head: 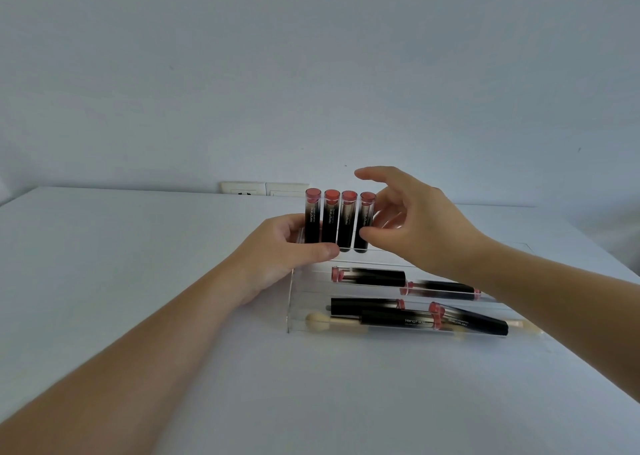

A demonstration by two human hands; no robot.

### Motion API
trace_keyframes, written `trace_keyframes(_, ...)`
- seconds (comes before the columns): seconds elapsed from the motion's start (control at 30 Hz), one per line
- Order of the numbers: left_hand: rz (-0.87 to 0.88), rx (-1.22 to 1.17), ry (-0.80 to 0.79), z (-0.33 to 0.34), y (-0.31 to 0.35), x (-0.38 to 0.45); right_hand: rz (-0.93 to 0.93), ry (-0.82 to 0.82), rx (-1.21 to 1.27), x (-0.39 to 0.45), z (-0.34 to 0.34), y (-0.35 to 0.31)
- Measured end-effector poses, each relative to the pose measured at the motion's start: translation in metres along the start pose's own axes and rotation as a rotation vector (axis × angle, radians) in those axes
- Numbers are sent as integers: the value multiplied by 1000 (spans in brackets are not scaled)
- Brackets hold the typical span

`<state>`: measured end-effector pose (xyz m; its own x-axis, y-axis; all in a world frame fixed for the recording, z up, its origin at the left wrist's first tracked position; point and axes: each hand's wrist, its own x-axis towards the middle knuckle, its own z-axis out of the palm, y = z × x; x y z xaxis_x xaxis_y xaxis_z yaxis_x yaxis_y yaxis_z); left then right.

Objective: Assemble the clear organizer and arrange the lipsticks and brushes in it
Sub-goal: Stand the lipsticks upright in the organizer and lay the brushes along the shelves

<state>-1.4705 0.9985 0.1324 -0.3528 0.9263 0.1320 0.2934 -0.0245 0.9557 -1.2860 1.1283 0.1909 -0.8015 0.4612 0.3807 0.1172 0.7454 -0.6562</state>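
Four upright lipsticks [339,220] top the clear organizer [294,302]; left hand [284,250] grips it, right hand [412,219] spread, empty.

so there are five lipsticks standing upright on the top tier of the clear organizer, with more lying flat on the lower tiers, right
Not quite: the head view shows four upright lipsticks on the top tier of the clear organizer, not five. The rest holds: more lipsticks lie flat on the lower tiers.
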Motion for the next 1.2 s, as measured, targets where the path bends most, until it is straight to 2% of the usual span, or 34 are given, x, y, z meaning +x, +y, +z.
trace_keyframes(1.2, 9, -4, -2, 0, 0, -1, -10, -15, 10, -4, 2, 4)
